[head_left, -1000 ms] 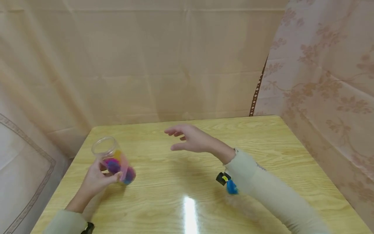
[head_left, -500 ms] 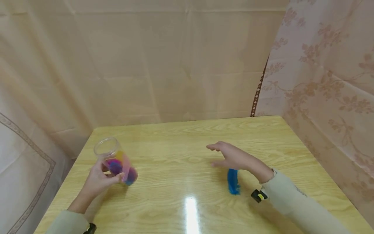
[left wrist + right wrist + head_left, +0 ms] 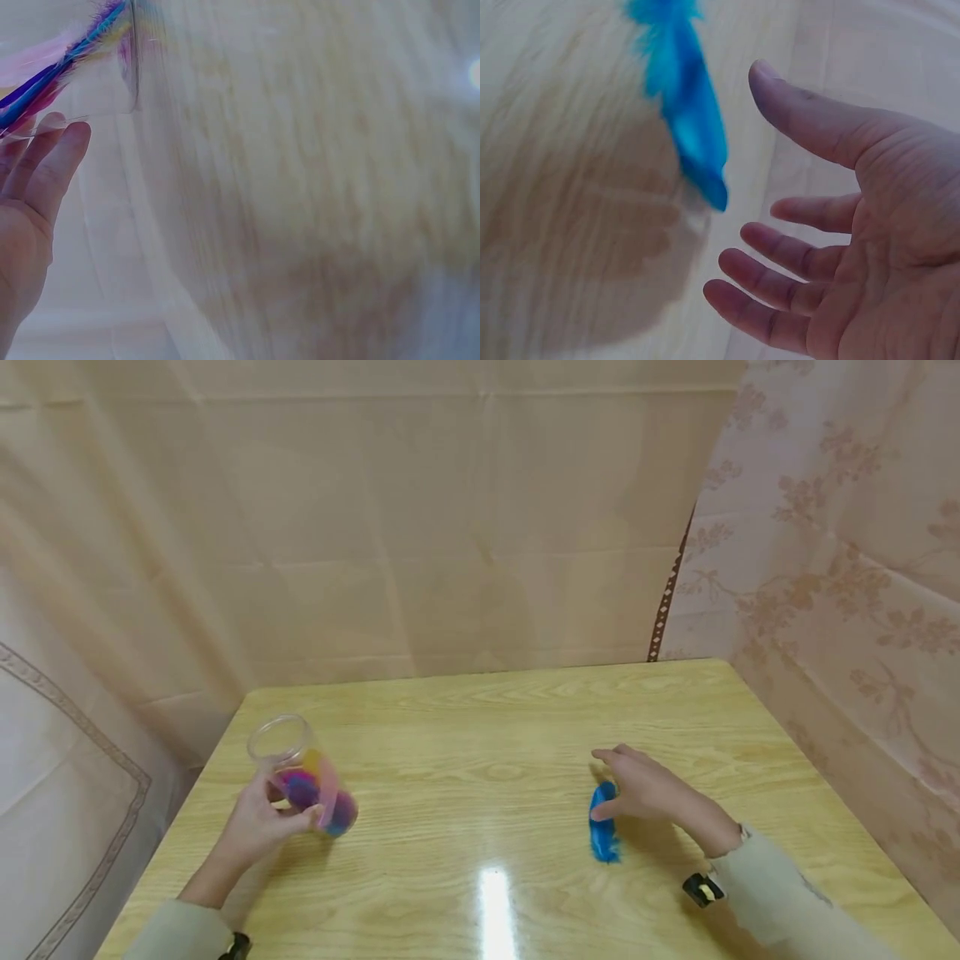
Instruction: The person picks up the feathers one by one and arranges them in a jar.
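On the left of the table, my left hand (image 3: 258, 822) grips a clear plastic jar (image 3: 279, 739) that leans with its open mouth away to the upper left. Coloured feathers (image 3: 303, 787) in purple, pink, yellow and blue lie inside the jar; the left wrist view catches some of these feathers (image 3: 67, 64) behind the clear wall. A single blue feather (image 3: 603, 839) lies on the table to the right. Over it hovers my right hand (image 3: 648, 789), thumb and fingers spread apart. In the right wrist view the blue feather (image 3: 694, 112) is beside the hand, with a gap between them.
The wood-grain table (image 3: 450, 760) carries a bright light reflection (image 3: 495, 910) near its front. A beige curtain (image 3: 450, 527) hangs behind it, and a floral cloth (image 3: 847, 568) borders the right side. Each wrist wears a small black device (image 3: 703, 889).
My right hand has moved right and down from the table's middle to the blue feather, which its arm partly covered before. The left hand keeps its grip on the jar.
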A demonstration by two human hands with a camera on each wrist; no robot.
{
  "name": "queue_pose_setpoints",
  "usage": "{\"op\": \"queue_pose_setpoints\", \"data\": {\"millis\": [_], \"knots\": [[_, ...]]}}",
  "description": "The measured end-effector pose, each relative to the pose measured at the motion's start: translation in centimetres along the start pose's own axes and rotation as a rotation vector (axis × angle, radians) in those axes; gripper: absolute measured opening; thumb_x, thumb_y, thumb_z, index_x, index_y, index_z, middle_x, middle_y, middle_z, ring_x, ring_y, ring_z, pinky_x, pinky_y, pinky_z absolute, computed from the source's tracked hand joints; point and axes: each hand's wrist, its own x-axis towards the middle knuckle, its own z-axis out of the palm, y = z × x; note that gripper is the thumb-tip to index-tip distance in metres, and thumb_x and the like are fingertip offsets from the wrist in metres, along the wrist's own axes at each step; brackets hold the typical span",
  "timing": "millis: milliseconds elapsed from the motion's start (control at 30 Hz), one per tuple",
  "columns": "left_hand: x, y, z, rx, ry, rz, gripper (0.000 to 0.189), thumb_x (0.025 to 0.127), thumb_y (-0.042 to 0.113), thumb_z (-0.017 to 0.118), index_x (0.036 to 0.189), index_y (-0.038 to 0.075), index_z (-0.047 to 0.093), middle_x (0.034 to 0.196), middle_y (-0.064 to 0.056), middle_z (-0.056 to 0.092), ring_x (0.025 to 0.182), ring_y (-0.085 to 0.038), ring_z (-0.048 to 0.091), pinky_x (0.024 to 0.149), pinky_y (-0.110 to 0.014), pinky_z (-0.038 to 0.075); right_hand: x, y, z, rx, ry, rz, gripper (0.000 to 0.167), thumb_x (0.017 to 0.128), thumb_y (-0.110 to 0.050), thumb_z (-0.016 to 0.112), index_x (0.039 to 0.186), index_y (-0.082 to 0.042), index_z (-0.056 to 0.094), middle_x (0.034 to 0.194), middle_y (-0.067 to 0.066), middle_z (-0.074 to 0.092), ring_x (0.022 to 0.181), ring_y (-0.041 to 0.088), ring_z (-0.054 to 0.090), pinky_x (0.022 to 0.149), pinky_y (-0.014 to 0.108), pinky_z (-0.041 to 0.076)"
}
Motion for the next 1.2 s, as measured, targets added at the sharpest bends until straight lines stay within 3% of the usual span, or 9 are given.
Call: {"op": "queue_pose_setpoints", "data": {"millis": [133,333,767,1200], "knots": [[0.0,0.1,0.3,-0.010,-0.004,0.000,0.073,0.073,-0.007,0.086,0.133,-0.001,0.045,0.107,-0.022,0.062,0.085,-0.008,0.065,0.065,-0.027,0.060,-0.6,1.2,0.6,-0.023,0.015,0.006,0.091,0.075,-0.043,0.089,0.139,0.008,0.051,0.122,0.018,0.061,0.105,0.032,0.058,0.087,0.050,0.054],[0.0,0.0,0.8,-0.043,-0.007,0.001,0.071,0.073,-0.009,0.085,0.131,-0.002,0.046,0.108,-0.022,0.062,0.085,-0.010,0.065,0.064,-0.029,0.061,-0.9,2.5,1.8,-0.019,0.013,0.009,0.079,0.073,-0.045,0.090,0.128,0.004,0.061,0.117,0.011,0.063,0.104,0.027,0.058,0.091,0.049,0.054],[-0.1,-0.1,0.5,-0.014,-0.003,0.003,0.072,0.073,-0.009,0.085,0.132,-0.002,0.045,0.104,-0.021,0.062,0.082,-0.009,0.064,0.063,-0.028,0.060,0.2,2.7,1.9,0.093,-0.032,0.053,0.071,0.071,-0.036,0.093,0.119,0.002,0.058,0.111,0.009,0.058,0.099,0.024,0.056,0.095,0.050,0.051],[0.2,-0.1,0.0,-0.017,-0.004,-0.008,0.069,0.074,-0.009,0.084,0.129,-0.004,0.045,0.108,-0.023,0.061,0.085,-0.009,0.064,0.064,-0.028,0.061,1.5,2.6,1.3,0.125,-0.100,0.023,0.063,0.072,-0.031,0.093,0.113,0.000,0.057,0.101,0.003,0.058,0.090,0.020,0.052,0.086,0.042,0.050]]}}
